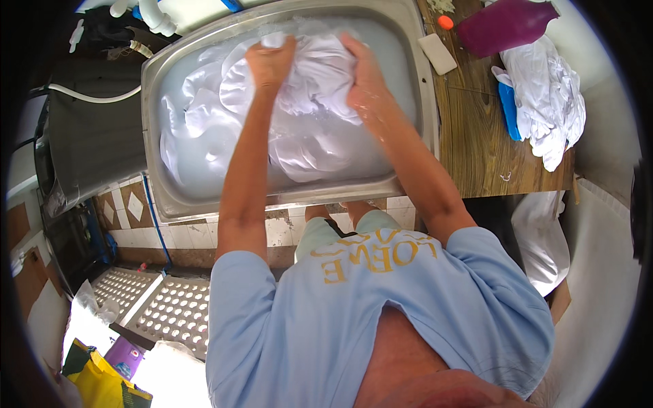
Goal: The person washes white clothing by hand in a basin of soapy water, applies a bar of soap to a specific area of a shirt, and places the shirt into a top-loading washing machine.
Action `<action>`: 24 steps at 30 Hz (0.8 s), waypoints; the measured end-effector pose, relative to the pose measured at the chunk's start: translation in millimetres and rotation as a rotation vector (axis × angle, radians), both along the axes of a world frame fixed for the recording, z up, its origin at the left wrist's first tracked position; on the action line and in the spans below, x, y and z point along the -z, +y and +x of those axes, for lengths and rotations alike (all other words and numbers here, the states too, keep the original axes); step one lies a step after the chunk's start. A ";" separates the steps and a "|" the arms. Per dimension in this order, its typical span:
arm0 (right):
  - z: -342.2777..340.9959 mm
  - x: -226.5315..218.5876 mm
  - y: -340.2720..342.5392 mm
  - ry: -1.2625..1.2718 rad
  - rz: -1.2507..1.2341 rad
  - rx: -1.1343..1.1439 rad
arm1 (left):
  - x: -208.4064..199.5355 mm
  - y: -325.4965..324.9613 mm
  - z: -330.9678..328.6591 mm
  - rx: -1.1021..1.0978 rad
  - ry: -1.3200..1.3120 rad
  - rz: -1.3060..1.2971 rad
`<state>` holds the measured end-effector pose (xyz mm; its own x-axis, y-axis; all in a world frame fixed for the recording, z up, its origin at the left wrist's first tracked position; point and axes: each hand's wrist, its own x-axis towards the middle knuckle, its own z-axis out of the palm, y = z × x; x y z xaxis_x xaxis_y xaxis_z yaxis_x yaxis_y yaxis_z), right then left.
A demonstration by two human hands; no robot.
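Note:
Both my hands grip a bunched wet white cloth (316, 75) over the far half of a metal sink (430, 102) filled with cloudy water. My left hand (270, 64) is closed around the cloth's left side, knuckles up. On its right side my right hand (366, 75) is wrapped, wet and partly blurred. More white fabric (309, 156) floats half sunk nearer to me, and further folds (204, 109) spread toward the left wall. What kind of garment the cloth is, I cannot make out.
Right of the sink, a wooden counter (476, 156) carries a pale soap bar (437, 54), an orange cap (445, 22), a purple bottle (507, 27) lying on its side and a heap of white cloth (544, 95). A white hose (102, 99) reaches the sink's left rim.

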<state>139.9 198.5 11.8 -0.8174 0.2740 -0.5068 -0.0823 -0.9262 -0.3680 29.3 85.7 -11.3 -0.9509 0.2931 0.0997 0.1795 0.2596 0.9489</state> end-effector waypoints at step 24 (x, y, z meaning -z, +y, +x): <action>0.8 103.3 37.5 0.541 0.492 -0.021 | -17.5 68.0 108.8 0.283 0.618 -0.062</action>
